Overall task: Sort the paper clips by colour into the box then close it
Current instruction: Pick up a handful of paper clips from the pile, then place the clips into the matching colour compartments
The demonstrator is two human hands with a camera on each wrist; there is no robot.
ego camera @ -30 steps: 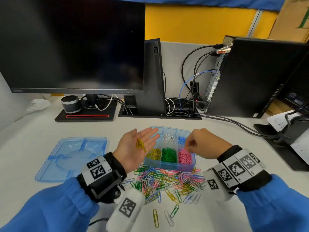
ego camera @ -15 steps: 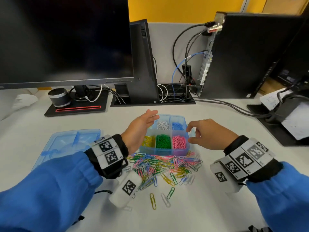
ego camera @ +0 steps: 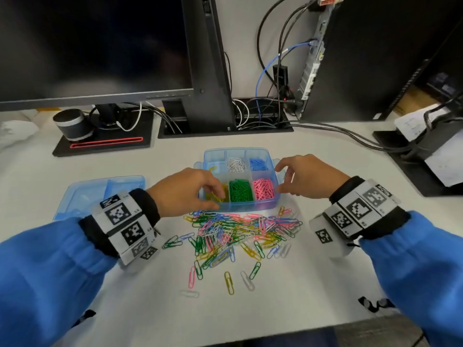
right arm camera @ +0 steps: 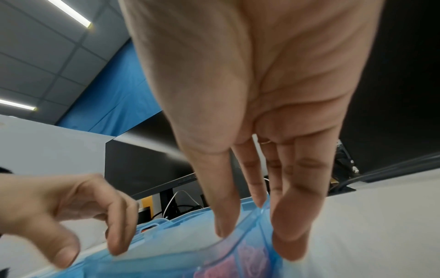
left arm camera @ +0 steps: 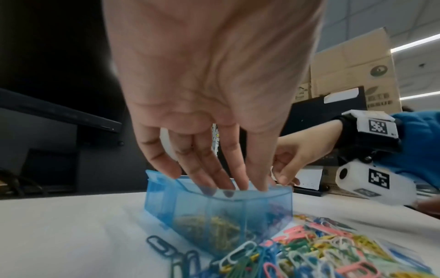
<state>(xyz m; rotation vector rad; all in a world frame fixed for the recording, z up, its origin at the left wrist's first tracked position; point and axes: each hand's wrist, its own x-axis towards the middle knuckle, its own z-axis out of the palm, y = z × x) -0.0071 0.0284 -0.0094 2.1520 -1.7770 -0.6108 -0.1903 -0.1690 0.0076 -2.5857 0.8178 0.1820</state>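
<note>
The worktop (ego camera: 75, 284) carries the lid (ego camera: 82, 194) at left, the box (ego camera: 240, 209) in the middle, and a mixed pile of clips (ego camera: 238, 234) just in front of it. The left hand (ego camera: 180, 191) dips relaxed fingers into the yellow compartment; whether they still pinch a clip I cannot tell. The right hand (ego camera: 308, 179) lies spread against the box's right wall, gripping nothing. Steady the box there, release low, one colour per compartment.
</note>
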